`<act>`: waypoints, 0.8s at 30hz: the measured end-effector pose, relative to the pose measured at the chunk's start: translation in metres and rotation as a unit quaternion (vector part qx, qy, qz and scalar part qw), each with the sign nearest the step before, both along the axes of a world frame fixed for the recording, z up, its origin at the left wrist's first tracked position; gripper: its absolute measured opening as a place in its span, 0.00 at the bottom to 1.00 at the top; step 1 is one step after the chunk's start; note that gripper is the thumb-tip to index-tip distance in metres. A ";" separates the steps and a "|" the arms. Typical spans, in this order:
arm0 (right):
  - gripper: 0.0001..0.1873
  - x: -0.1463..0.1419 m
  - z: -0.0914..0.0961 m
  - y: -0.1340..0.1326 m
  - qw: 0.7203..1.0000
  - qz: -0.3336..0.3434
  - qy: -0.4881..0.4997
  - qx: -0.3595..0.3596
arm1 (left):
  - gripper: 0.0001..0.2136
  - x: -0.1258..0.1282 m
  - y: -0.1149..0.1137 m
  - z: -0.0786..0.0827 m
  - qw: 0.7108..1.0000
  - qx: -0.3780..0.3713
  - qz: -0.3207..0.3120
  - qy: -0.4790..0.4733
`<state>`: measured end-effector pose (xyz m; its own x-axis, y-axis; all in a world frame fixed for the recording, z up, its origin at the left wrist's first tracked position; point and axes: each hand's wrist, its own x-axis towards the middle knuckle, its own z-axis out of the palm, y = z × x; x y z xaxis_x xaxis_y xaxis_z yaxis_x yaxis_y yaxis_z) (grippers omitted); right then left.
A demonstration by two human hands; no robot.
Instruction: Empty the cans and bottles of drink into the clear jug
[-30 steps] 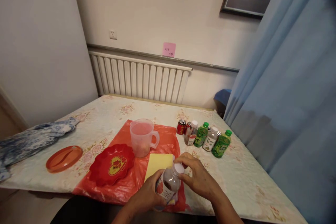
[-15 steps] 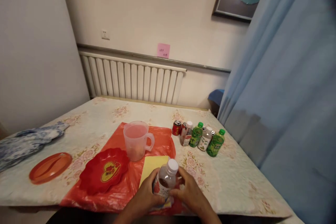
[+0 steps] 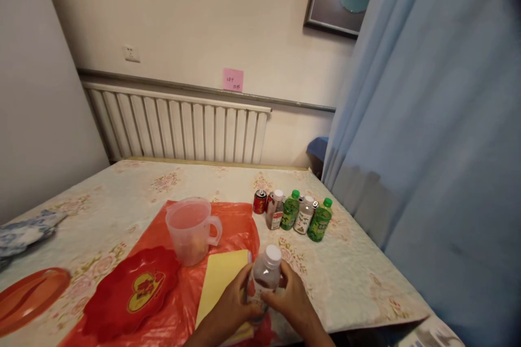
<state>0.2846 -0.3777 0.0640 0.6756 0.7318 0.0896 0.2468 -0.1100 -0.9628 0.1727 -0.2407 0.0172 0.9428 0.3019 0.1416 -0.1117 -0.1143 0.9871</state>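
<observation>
Both my hands are wrapped round a small clear bottle (image 3: 266, 275) with a white cap, standing upright at the table's near edge. My left hand (image 3: 231, 305) grips its left side and my right hand (image 3: 290, 300) its right side. The bottle stands by a yellow cloth (image 3: 220, 282) that lies on a red plastic bag (image 3: 234, 225). A translucent measuring jug (image 3: 189, 230) stands on the bag behind the cloth. A red heart-patterned dish (image 3: 132, 293) lies to the left.
A row of small bottles (image 3: 299, 216) and a red can (image 3: 259, 201) stands at the right of the floral tablecloth (image 3: 134, 190). An orange plate (image 3: 28, 298) and blue patterned cloth (image 3: 20, 233) lie at the left. A radiator (image 3: 175, 127) and blue curtain (image 3: 427, 119) border the table.
The bottle has gone from tilted in my hands to upright. My right hand has come off the cap and down to the bottle's side. The view has swung to the right.
</observation>
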 end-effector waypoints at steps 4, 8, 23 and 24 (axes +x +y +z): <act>0.30 0.034 -0.002 -0.002 0.998 -0.058 -0.016 0.014 | 0.30 0.010 0.024 -0.067 0.961 0.219 0.150 0.072; 0.34 0.076 -0.012 0.004 0.986 -0.152 -0.073 0.005 | 0.23 0.006 0.048 -0.134 0.840 0.475 0.250 0.078; 0.39 0.186 -0.058 0.049 0.943 -0.286 -0.170 -0.011 | 0.17 -0.003 0.052 -0.134 0.631 0.706 0.310 -0.084; 0.38 0.189 -0.060 0.051 0.943 -0.287 -0.171 -0.012 | 0.17 -0.003 0.052 -0.133 0.631 0.706 0.311 -0.087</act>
<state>0.4736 -0.3269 0.0044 0.8951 0.2599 0.3623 0.4360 -0.3406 -0.8330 0.1698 -0.1888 -0.1158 0.6371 0.0640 0.7681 0.2961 -0.9404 -0.1673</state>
